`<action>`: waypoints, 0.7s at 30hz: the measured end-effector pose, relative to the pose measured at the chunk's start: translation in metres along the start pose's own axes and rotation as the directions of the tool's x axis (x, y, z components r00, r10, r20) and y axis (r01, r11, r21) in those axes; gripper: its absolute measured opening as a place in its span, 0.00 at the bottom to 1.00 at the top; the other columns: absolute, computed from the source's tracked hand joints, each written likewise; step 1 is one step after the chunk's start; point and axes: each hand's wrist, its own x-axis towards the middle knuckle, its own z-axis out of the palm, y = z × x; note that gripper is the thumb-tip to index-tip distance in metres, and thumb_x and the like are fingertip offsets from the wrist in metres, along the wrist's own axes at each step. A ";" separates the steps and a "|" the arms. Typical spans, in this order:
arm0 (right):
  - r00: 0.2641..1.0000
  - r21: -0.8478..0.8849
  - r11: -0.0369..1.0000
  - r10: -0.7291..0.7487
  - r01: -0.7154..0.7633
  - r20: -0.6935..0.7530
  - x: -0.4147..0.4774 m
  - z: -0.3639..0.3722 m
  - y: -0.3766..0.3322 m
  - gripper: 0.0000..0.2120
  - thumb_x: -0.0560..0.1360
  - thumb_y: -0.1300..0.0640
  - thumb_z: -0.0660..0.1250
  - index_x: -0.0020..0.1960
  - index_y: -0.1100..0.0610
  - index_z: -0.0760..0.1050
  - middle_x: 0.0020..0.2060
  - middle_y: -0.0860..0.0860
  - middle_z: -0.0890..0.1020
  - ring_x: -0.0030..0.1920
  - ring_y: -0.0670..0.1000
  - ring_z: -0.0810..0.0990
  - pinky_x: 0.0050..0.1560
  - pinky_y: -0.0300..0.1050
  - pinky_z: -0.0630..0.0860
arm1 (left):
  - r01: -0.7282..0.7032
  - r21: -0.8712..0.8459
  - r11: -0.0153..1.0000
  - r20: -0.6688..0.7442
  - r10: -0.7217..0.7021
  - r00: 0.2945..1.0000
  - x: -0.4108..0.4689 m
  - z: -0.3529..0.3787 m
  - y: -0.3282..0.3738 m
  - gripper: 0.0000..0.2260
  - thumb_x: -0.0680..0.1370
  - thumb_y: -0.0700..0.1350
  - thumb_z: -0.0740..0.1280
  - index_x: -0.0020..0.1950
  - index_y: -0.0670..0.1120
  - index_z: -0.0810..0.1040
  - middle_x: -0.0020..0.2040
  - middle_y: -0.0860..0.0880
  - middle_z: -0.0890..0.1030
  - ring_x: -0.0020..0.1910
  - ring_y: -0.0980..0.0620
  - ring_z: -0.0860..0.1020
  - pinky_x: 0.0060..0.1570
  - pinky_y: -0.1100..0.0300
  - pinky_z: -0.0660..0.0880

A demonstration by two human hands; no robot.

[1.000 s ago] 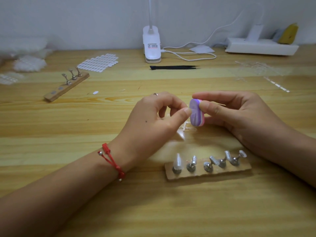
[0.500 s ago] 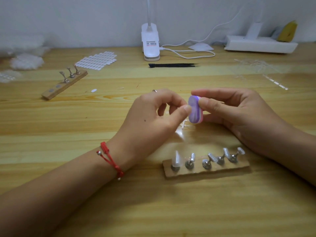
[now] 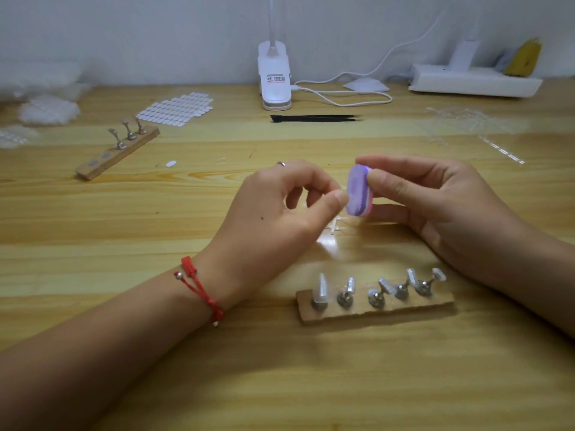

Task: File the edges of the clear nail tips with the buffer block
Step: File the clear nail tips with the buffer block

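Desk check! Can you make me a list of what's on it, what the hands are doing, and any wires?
Surface: wooden desk, light grain.
Job's things: purple buffer block; wooden stand with five metal holders, a clear tip on the leftmost.
Clutter: second stand, black tweezers, sticker sheet, plastic scraps.
Hands: right hand grips the block; left hand pinches what looks like a nail tip, held up to it.
Cables: white cable looped beside the clip lamp.
Surroundings: white wall, power strip.
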 end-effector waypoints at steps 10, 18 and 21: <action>1.000 -0.004 1.000 0.001 -0.001 -0.002 -0.001 0.002 -0.001 0.13 0.61 0.54 0.74 0.45 0.55 0.86 0.41 0.51 0.86 0.41 0.47 0.84 0.41 0.38 0.80 | 0.010 0.025 1.000 -0.041 -0.009 0.999 0.000 -0.001 0.000 0.04 0.70 0.49 0.67 0.36 0.52 0.77 0.31 0.55 0.72 0.34 0.58 0.66 0.36 0.69 0.62; 0.999 0.053 0.998 0.036 -0.036 0.002 0.000 0.000 -0.002 0.11 0.65 0.59 0.70 0.46 0.58 0.85 0.40 0.52 0.86 0.39 0.47 0.84 0.40 0.39 0.80 | 0.010 0.038 0.999 -0.025 -0.009 1.000 0.000 0.000 0.001 0.04 0.71 0.49 0.66 0.36 0.52 0.77 0.32 0.54 0.73 0.34 0.53 0.68 0.36 0.67 0.63; 0.998 0.023 0.998 0.052 -0.053 0.019 0.000 0.001 -0.003 0.12 0.64 0.58 0.71 0.47 0.57 0.85 0.40 0.52 0.86 0.39 0.47 0.84 0.41 0.39 0.80 | 0.017 0.076 0.997 0.016 -0.018 1.000 0.000 0.001 0.001 0.04 0.71 0.50 0.65 0.36 0.53 0.76 0.32 0.54 0.73 0.33 0.56 0.67 0.36 0.65 0.64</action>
